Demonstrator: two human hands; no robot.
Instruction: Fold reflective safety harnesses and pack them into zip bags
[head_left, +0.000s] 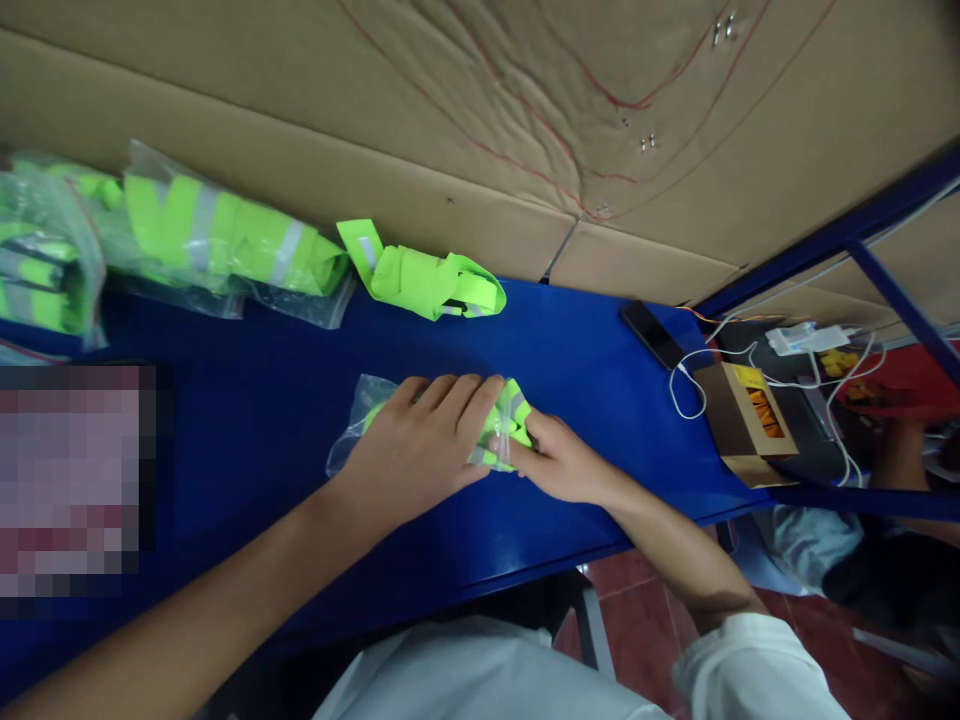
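Note:
Under my left hand (420, 445) lies a clear plastic bag holding a fluorescent yellow-green reflective strap (511, 408), on the blue table. The left fingers curl over the top of the bag, hiding most of it. At the bag's right end, my right hand (562, 460) pinches the strap and the plastic between thumb and fingers. A clear corner of the bag sticks out to the left of my left hand. Behind my hands a rolled reflective strap (420, 280) without a bag rests near the cardboard wall, one end standing up.
Several bagged yellow-green straps (217, 235) line the back left of the blue table (247, 430). A black phone (652, 335) with a white cable and an open cardboard box (739, 415) stand at the right. Beyond a blue frame, another person's arm (900, 455) shows.

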